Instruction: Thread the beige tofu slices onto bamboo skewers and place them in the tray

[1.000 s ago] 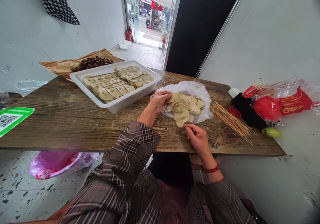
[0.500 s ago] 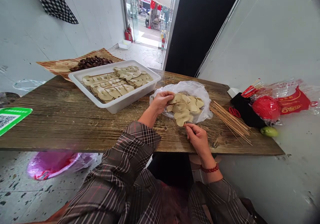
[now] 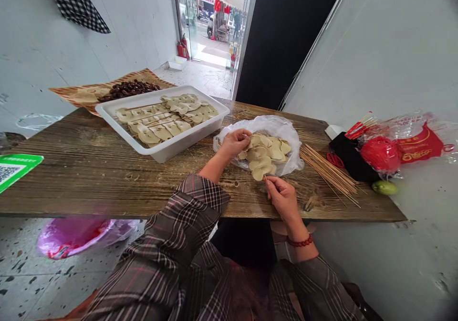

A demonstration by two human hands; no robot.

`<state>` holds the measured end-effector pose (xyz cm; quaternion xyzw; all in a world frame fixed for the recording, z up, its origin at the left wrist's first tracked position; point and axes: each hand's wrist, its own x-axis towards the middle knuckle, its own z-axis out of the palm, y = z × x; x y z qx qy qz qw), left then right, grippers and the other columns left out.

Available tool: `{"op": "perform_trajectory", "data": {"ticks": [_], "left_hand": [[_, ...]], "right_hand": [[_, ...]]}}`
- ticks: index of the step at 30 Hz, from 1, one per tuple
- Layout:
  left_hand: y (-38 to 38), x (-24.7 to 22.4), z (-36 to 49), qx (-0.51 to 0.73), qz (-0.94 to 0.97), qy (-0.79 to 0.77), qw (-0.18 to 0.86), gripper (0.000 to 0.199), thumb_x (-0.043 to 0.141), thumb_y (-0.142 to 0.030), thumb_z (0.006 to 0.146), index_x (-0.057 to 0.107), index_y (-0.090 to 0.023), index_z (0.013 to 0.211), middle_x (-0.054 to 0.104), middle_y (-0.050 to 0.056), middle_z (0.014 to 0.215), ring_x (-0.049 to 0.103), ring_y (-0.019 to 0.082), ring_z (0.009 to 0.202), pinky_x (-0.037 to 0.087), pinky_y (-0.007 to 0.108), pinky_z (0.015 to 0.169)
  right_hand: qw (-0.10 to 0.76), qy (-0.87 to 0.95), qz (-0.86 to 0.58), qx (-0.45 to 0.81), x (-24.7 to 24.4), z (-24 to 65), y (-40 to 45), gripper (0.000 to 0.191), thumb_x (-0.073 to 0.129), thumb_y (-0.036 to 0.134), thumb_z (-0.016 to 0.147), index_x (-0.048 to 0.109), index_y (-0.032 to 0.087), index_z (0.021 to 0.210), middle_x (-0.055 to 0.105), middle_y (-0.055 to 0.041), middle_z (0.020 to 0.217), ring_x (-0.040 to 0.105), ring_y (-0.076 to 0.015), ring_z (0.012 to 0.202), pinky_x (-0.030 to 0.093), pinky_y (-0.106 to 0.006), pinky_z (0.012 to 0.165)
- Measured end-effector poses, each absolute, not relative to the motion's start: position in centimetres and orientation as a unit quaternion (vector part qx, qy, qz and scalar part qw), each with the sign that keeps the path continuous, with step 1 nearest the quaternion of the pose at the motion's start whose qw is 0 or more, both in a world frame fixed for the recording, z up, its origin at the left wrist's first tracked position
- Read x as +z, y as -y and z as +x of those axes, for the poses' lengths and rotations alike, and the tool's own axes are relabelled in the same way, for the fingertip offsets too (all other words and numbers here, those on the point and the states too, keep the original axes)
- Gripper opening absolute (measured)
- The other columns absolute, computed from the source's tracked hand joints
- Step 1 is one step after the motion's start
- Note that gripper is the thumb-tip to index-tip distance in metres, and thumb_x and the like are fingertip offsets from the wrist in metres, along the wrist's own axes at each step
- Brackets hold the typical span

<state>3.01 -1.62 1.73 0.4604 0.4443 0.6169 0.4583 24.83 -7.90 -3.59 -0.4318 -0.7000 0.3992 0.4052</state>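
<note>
Between the thumb and fingers of my right hand (image 3: 282, 198) is the lower end of a thin wooden skewer (image 3: 265, 177). Several pale, thin round slices (image 3: 260, 169) overlap along it, lying over the near side of the heap. My left hand (image 3: 233, 144) is at the left edge of the loose pale slices (image 3: 277, 148), its fingertips pinched together; what is between them, if anything, is hidden. The loose slices lie on an opened white plastic bag (image 3: 291, 132). Bare wooden skewers (image 3: 331, 175) are spread to the right of the bag.
A white tray (image 3: 162, 155) of skewered slices stands to the left on the wooden table (image 3: 89, 178). Behind it dark brown pieces (image 3: 130, 89) lie on patterned paper (image 3: 71, 94). Red scissors (image 3: 335, 160), a black pouch (image 3: 352, 161) and a green fruit (image 3: 385, 187) are at right.
My left hand has shifted slightly, its fingertips lifting a little at the edge of the slices. My right hand and the skewer stay in place. The view has moved very slightly.
</note>
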Motion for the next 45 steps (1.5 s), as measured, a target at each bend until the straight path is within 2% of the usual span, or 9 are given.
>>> {"op": "perform_trajectory", "data": {"ticks": [6,10,13,17,21,26,35,41,45], "left_hand": [[1.3,1.4,3.1,0.593,0.511,-0.468,0.409,0.029,0.060,-0.006,0.070,0.064,-0.016,0.096,0.053,-0.008,0.058,0.043,0.005,0.052,0.031,0.018,0.053],[1.2,1.3,3.2,0.580,0.512,-0.450,0.446,0.034,0.062,-0.005,0.070,0.064,-0.014,0.103,0.052,-0.008,0.056,0.043,0.005,0.051,0.032,0.018,0.052],[1.5,1.4,3.1,0.591,0.470,-0.423,0.500,0.031,0.068,-0.013,0.073,0.065,-0.013,0.104,0.053,-0.006,0.059,0.043,0.005,0.051,0.032,0.018,0.050],[1.8,1.5,3.1,0.599,0.400,-0.398,0.569,0.024,0.075,-0.029,0.076,0.066,-0.014,0.092,0.060,-0.002,0.068,0.053,0.007,0.058,0.045,0.021,0.057],[1.8,1.1,3.4,0.554,0.401,-0.383,0.621,0.031,0.080,-0.038,0.072,0.064,-0.013,0.082,0.063,0.001,0.070,0.058,0.009,0.061,0.049,0.023,0.061],[1.8,0.8,3.6,0.577,0.388,-0.349,0.628,0.036,0.085,-0.028,0.063,0.061,-0.011,0.083,0.065,0.002,0.074,0.060,0.009,0.062,0.048,0.021,0.060],[2.1,1.4,4.0,0.603,0.375,-0.367,0.600,0.027,0.081,-0.018,0.064,0.062,-0.014,0.083,0.060,-0.004,0.065,0.053,0.005,0.051,0.039,0.017,0.049],[2.1,1.5,4.0,0.598,0.330,-0.323,0.656,0.033,0.079,-0.038,0.074,0.068,-0.013,0.091,0.070,0.004,0.079,0.064,0.012,0.063,0.053,0.023,0.060],[1.9,1.1,4.4,0.600,0.303,-0.300,0.677,0.039,0.072,-0.048,0.080,0.070,-0.011,0.093,0.073,0.010,0.083,0.069,0.017,0.071,0.056,0.025,0.064]], "right_hand": [[0.406,0.693,-0.432,0.410,-3.5,24.8,7.9,0.033,0.058,0.043,0.091,0.073,0.015,0.096,0.051,0.0045,0.051,0.044,-0.0087,0.045,0.032,-0.022,0.047],[0.411,0.668,-0.437,0.440,-3.5,24.9,7.9,0.034,0.059,0.045,0.090,0.073,0.015,0.097,0.049,0.0052,0.050,0.039,-0.0075,0.043,0.028,-0.021,0.043],[0.424,0.637,-0.440,0.471,-3.5,25.0,8.0,0.035,0.061,0.046,0.089,0.072,0.015,0.099,0.048,0.0059,0.050,0.037,-0.0067,0.042,0.026,-0.020,0.041],[0.451,0.597,-0.429,0.506,-3.4,25.1,8.1,0.033,0.063,0.046,0.087,0.071,0.015,0.099,0.048,0.0063,0.051,0.037,-0.0065,0.042,0.025,-0.019,0.039],[0.462,0.583,-0.422,0.519,-3.3,25.0,8.1,0.032,0.064,0.045,0.086,0.071,0.016,0.097,0.047,0.0064,0.051,0.036,-0.0061,0.042,0.025,-0.018,0.038],[0.459,0.578,-0.426,0.523,-3.4,25.1,8.0,0.033,0.065,0.046,0.086,0.071,0.015,0.097,0.047,0.0063,0.051,0.035,-0.0062,0.042,0.024,-0.018,0.037],[0.449,0.586,-0.433,0.517,-3.5,25.3,7.9,0.036,0.064,0.048,0.085,0.071,0.015,0.098,0.047,0.0058,0.051,0.035,-0.0072,0.043,0.026,-0.019,0.037],[0.453,0.588,-0.417,0.525,-3.3,25.3,8.0,0.033,0.064,0.046,0.086,0.071,0.016,0.097,0.047,0.0061,0.051,0.035,-0.0063,0.043,0.026,-0.018,0.038],[0.446,0.598,-0.414,0.522,-3.0,25.2,8.2,0.033,0.063,0.047,0.086,0.070,0.016,0.094,0.046,0.0060,0.051,0.036,-0.0069,0.043,0.027,-0.018,0.038]]}}
